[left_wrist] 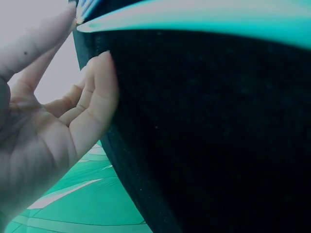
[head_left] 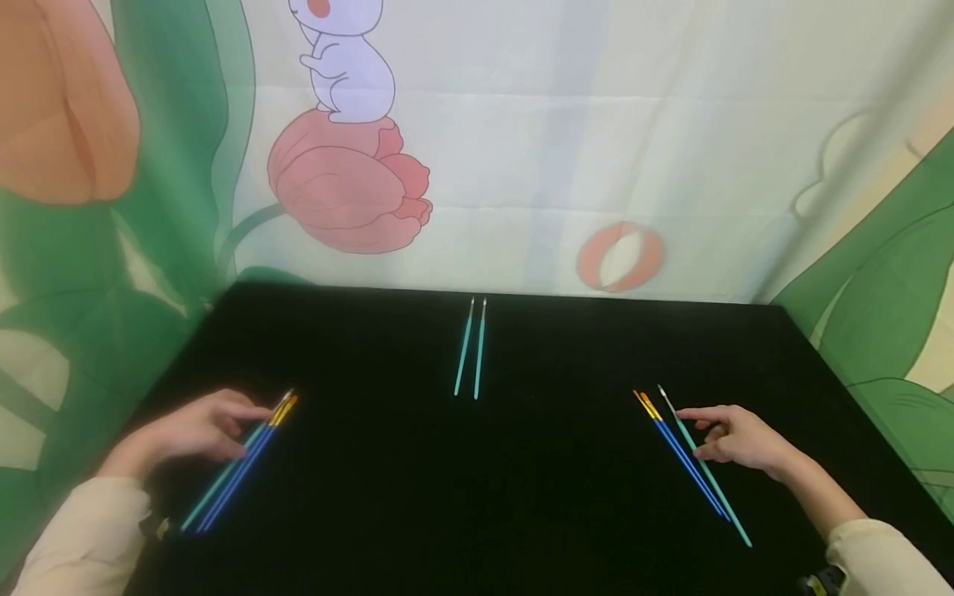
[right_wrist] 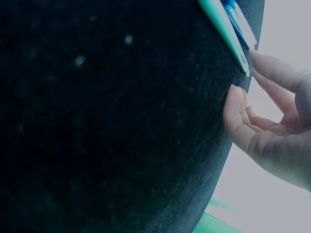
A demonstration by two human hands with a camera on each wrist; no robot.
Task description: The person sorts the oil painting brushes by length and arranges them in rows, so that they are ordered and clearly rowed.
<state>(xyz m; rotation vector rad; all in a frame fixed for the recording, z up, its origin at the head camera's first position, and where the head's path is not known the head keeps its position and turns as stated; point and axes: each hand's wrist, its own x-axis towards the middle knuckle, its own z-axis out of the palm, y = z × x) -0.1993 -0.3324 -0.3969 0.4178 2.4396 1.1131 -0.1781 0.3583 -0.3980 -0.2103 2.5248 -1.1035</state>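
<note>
On the left, a teal-handled paintbrush (head_left: 214, 489) lies beside two blue-handled paintbrushes (head_left: 237, 480) with orange bristles. My left hand (head_left: 212, 426) is at this group, index finger stretched to the metal ends and thumb by the handles. On the right lies another teal paintbrush (head_left: 726, 504), with two blue paintbrushes (head_left: 689, 463) just left of it. The index finger and thumb of my right hand (head_left: 745, 443) are spread along that teal brush, at its edge. Both wrist views show thumb and index apart, other fingers bent; exact contact is hard to tell.
Two more teal paintbrushes (head_left: 479, 356) lie nearly parallel at the back middle of the black tabletop (head_left: 477, 497). A printed curtain (head_left: 492, 165) with flowers and a rabbit hangs behind the table and along its sides.
</note>
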